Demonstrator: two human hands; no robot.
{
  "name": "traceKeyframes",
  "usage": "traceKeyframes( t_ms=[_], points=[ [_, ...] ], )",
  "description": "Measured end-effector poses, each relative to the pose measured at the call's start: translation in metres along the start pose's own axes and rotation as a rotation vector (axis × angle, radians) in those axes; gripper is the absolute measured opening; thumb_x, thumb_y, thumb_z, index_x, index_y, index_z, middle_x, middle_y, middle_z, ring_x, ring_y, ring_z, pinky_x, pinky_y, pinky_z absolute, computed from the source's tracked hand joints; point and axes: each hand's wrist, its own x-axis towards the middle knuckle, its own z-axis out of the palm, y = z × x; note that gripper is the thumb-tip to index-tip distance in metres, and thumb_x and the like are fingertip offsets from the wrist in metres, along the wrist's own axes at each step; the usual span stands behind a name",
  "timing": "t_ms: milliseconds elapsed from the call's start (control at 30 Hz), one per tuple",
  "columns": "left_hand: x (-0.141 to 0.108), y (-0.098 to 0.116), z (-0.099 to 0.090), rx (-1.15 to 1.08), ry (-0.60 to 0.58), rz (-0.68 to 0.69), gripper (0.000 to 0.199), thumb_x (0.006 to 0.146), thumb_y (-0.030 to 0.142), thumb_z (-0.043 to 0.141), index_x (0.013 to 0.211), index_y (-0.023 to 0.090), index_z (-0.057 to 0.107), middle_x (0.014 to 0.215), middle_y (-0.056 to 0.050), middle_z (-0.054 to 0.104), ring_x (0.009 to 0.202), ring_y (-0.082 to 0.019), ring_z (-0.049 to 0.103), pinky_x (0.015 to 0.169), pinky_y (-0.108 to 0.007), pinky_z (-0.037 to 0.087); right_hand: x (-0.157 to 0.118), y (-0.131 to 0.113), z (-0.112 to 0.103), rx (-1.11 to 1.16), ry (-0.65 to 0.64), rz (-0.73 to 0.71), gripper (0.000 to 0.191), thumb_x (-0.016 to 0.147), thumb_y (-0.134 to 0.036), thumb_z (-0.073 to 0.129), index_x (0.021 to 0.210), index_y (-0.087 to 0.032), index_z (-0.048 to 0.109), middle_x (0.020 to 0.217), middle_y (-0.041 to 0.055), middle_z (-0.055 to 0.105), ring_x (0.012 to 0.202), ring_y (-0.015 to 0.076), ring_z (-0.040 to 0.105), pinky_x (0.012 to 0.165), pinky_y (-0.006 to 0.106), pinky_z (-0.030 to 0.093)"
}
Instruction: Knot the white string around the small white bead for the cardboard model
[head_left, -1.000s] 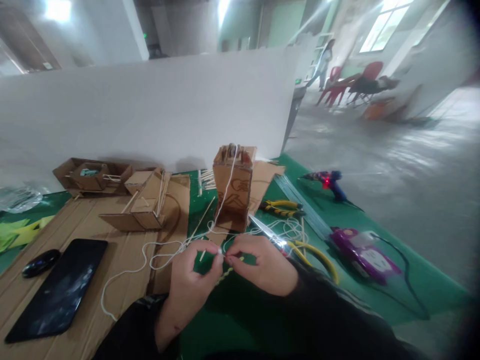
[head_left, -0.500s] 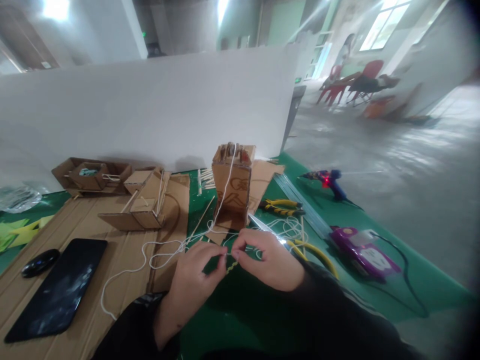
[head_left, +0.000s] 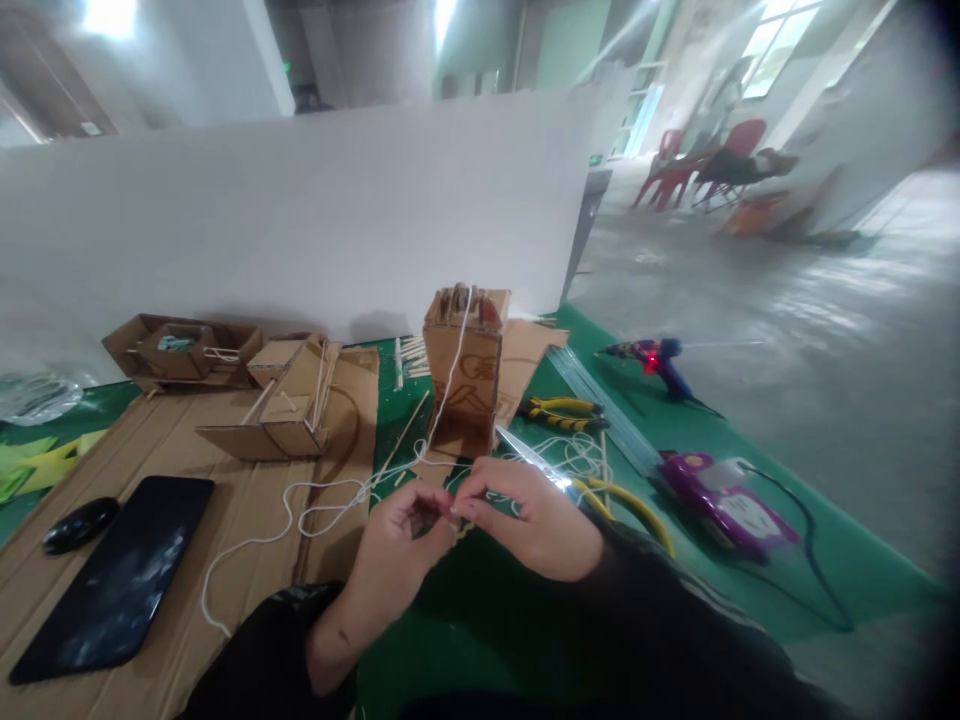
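My left hand (head_left: 405, 535) and my right hand (head_left: 529, 520) meet low in the middle, fingertips pinched together. Between them shows a tiny bit of white string (head_left: 454, 509), mostly hidden by the fingers. Just under the fingertips is a small yellowish twisted piece (head_left: 466, 530); whether it is held I cannot tell. Beyond the hands stands an upright cardboard tower (head_left: 466, 375), with a long white string (head_left: 452, 380) running down its front from the top into loose loops. Scissors (head_left: 532, 457) with yellow handles lie partly behind my right hand.
Yellow-handled pliers (head_left: 564, 413), clear glue sticks (head_left: 604, 405), a glue gun (head_left: 651, 362) with a red light and a purple power strip (head_left: 724, 510) are on the right. Left, cardboard (head_left: 247, 530) bears a phone (head_left: 116, 580), a mouse (head_left: 81, 526) and a cardboard build (head_left: 289, 405).
My fingertips have come closer together, and the left fingers have curled in more. The yellowish piece is now more covered by the hands. The objects on the table have not moved.
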Motion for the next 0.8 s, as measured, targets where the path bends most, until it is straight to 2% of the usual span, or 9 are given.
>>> traceKeyframes(
  t_ms=[167,300,400,600,800],
  points=[
    [0.001,0.001,0.001,-0.063,-0.01,-0.028,0.018,0.075,0.014,0.069,0.083,0.018,0.053,0.078,0.002,0.061,0.076,-0.012,0.061,0.072,-0.023,0.048,0.001,-0.001,0.001,-0.008,-0.001,-0.003,0.014,0.09,-0.018,0.056,0.082,-0.015,0.067,0.077,0.0028,0.064,0.072,0.0123,0.059,0.069,0.023,0.044],
    [-0.003,0.001,0.003,-0.008,-0.023,-0.031,0.02,0.079,0.017,0.066,0.084,0.02,0.047,0.077,0.002,0.06,0.075,-0.012,0.061,0.072,-0.024,0.048,0.003,-0.003,0.002,-0.031,-0.005,-0.009,0.014,0.089,-0.018,0.056,0.08,-0.014,0.067,0.075,0.0025,0.063,0.069,0.0119,0.058,0.066,0.023,0.044],
    [-0.006,0.003,0.004,0.064,0.003,0.009,0.022,0.081,0.019,0.065,0.089,0.022,0.044,0.079,0.002,0.06,0.077,-0.013,0.062,0.074,-0.026,0.049,0.003,-0.003,0.002,-0.053,0.001,0.041,0.013,0.088,-0.018,0.058,0.081,-0.015,0.068,0.076,0.0023,0.064,0.07,0.0125,0.059,0.065,0.023,0.044],
    [-0.007,0.008,0.0,0.282,0.074,0.184,0.016,0.081,0.017,0.063,0.095,0.02,0.057,0.087,-0.002,0.065,0.083,-0.017,0.063,0.078,-0.03,0.05,0.004,-0.004,0.002,-0.11,0.022,0.141,0.013,0.087,-0.02,0.059,0.08,-0.017,0.069,0.075,0.002,0.066,0.07,0.0139,0.06,0.064,0.025,0.045],
    [-0.004,0.011,-0.007,0.432,0.078,0.239,0.011,0.084,0.021,0.06,0.093,0.021,0.068,0.089,-0.004,0.071,0.085,-0.019,0.066,0.079,-0.031,0.05,0.004,-0.003,0.004,-0.136,0.015,0.126,0.012,0.085,-0.014,0.058,0.079,-0.016,0.068,0.072,0.0008,0.064,0.066,0.0126,0.058,0.062,0.023,0.044]
  ],
)
